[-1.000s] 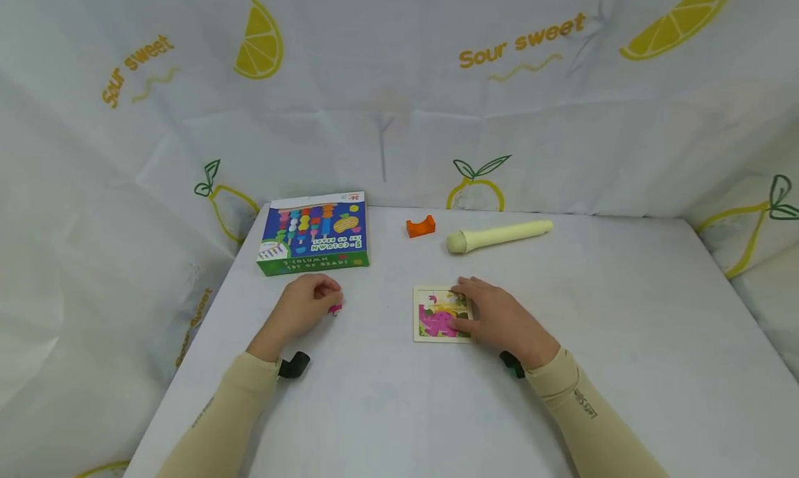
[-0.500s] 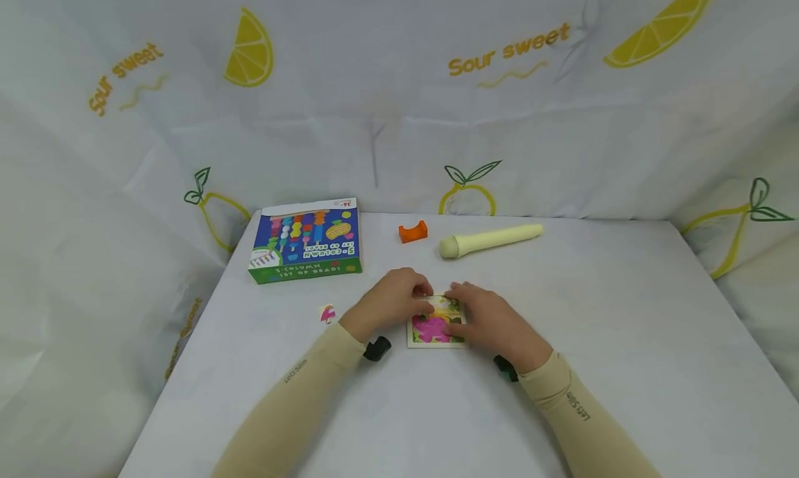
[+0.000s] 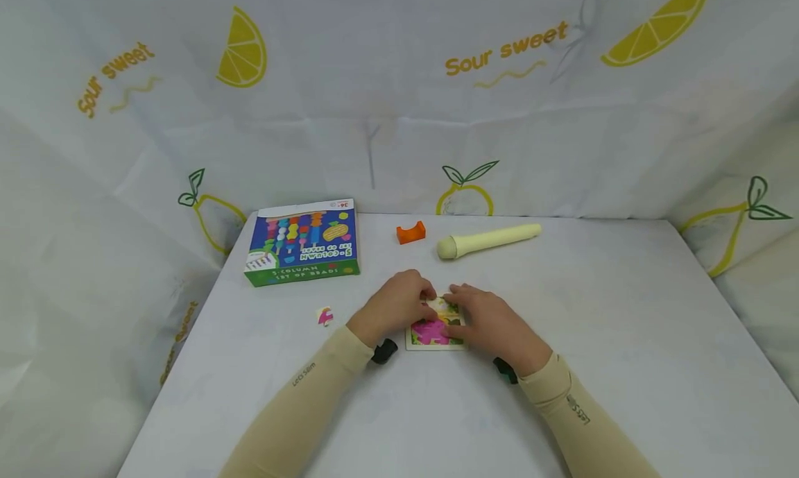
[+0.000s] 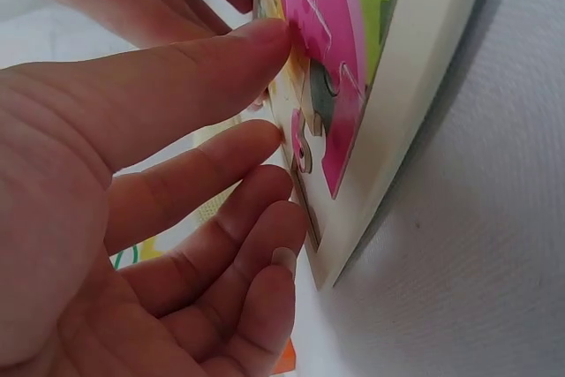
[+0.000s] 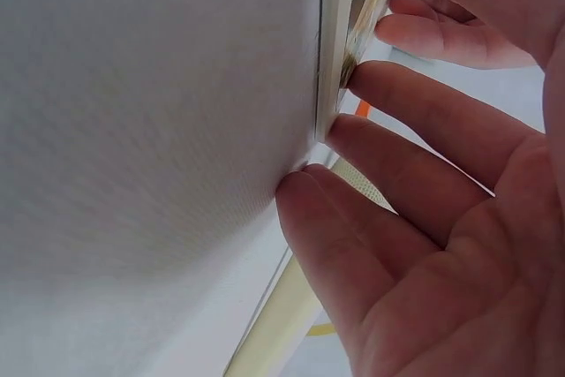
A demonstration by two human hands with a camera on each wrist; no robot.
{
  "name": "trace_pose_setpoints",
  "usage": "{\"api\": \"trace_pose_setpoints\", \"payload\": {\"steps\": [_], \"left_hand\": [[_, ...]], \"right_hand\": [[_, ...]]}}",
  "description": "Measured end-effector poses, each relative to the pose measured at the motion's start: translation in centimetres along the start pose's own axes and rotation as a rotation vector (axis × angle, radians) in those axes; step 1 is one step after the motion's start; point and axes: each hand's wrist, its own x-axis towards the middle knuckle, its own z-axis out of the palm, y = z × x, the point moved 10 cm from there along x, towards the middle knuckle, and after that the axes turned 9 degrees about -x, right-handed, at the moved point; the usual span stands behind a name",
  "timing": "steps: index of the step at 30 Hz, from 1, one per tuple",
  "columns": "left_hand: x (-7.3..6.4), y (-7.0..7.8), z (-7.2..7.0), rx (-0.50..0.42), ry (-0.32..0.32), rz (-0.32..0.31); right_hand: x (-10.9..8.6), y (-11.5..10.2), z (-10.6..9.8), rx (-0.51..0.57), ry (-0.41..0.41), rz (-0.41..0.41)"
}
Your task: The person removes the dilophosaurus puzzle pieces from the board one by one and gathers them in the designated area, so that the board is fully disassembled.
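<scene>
A small jigsaw puzzle (image 3: 431, 336) with a pink animal picture lies on the table in a pale square tray. My left hand (image 3: 394, 306) is over its left side; in the left wrist view the thumb and index fingertip touch the picture, apart from each other. Close to them, a small piece with a pink curl (image 4: 300, 143) shows beside a bare part of the tray. My right hand (image 3: 496, 327) holds the puzzle at its right side, thumb on the picture and fingers at the far edge (image 5: 331, 116). A loose pink-and-white puzzle piece (image 3: 325, 316) lies left of the left hand.
A bead-set box (image 3: 302, 242) lies at the back left. An orange notched block (image 3: 411, 233) and a pale yellow toy microphone (image 3: 490, 241) lie behind the puzzle. A white printed curtain (image 3: 312, 138) rises behind the table (image 3: 593, 311).
My left hand has moved right, from beside the loose puzzle piece to the puzzle, leaving that piece on the table. My right hand stays on the puzzle. The head view has shifted slightly.
</scene>
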Motion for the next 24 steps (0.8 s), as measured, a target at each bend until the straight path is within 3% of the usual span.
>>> {"api": "trace_pose_setpoints", "payload": {"steps": [14, 24], "left_hand": [[0.16, -0.04, -0.08, -0.013, 0.020, 0.007], [0.05, 0.30, -0.04, 0.061, 0.036, 0.030]], "right_hand": [[0.03, 0.19, -0.02, 0.008, 0.012, 0.019], [-0.01, 0.46, 0.12, 0.012, 0.001, 0.068]]}}
